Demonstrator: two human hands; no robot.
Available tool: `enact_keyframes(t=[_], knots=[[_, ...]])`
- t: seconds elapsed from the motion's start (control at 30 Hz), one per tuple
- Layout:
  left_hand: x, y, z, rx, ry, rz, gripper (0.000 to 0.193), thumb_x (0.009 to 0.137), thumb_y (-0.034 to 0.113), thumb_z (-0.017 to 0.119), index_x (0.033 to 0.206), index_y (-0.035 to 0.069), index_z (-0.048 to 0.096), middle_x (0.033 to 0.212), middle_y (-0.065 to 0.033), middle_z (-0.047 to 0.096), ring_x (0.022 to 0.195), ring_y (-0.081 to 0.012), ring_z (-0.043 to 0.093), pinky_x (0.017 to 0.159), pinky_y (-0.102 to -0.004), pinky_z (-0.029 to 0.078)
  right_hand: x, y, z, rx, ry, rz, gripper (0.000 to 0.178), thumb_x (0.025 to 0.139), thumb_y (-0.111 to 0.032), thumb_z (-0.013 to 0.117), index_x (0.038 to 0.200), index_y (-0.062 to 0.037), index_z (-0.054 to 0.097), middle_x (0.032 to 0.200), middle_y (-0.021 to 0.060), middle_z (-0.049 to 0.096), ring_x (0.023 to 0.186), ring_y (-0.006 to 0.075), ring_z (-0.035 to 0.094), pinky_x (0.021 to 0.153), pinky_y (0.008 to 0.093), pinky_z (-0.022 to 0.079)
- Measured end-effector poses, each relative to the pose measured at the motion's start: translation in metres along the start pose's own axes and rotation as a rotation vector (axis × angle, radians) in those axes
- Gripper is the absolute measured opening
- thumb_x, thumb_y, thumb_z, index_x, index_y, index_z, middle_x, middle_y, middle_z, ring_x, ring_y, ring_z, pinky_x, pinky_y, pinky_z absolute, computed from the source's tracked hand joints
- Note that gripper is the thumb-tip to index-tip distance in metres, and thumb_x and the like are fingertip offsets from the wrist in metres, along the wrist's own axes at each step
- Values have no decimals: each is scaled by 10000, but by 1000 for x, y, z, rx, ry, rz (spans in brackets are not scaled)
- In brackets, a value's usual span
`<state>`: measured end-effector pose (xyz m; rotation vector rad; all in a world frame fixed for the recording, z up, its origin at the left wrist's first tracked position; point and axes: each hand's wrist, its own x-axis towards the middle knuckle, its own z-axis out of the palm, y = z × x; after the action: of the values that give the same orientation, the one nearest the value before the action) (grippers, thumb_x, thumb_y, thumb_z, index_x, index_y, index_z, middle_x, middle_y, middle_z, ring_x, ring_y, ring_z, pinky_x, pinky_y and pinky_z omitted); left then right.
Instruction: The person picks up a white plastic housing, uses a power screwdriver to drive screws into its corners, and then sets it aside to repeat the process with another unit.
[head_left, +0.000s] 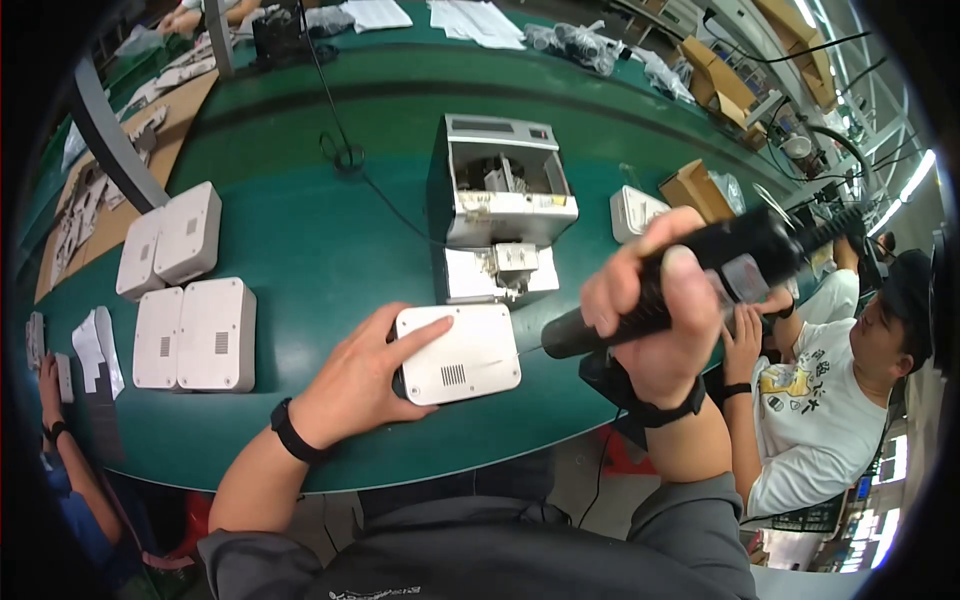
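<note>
My left hand (365, 370) is wrapped round the left side of a white plastic box (470, 365) with a slotted vent and corner holes, which rests on the green table. Its index finger lies across the top face. In my right hand (660, 310) is a black electric screwdriver (690, 280), its thin bit pointing left over the right edge of the box. I cannot tell whether the bit touches the box. Just beyond the box stands a metal screw feeder (508, 180) with an open top and a small mechanism at its front.
Several similar white boxes (216, 335) stand in pairs at the left. Another white box (635, 212) and a cardboard carton (695, 188) sit at the right. A thin black cable (385, 200) crosses the table. One person (820, 390) sits at my right; another person's arm (75, 450) reaches in at far left.
</note>
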<state>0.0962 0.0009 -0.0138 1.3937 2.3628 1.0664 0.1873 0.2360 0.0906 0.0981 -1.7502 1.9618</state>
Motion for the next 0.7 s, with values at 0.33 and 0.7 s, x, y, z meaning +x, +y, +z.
enact_keyframes(t=[0.33, 0.7], knots=[[-1, 1, 4, 34, -2, -3, 870, 611, 182, 884, 1404, 213, 526, 1276, -190, 486, 1098, -369, 569, 941, -411, 505, -30, 7, -9, 22, -78, -21, 364, 903, -335, 632, 1028, -80, 404, 673, 77, 528, 496, 172, 495, 508, 327, 446], [-2, -1, 1, 7, -16, -11, 858, 610, 192, 883, 1395, 207, 538, 1276, -189, 486, 1086, -367, 571, 924, -422, 512, -40, 23, -8, 120, -123, 45, 366, 894, -315, 659, 1017, -90, 398, 669, 78, 518, 515, 173, 482, 523, 329, 438]])
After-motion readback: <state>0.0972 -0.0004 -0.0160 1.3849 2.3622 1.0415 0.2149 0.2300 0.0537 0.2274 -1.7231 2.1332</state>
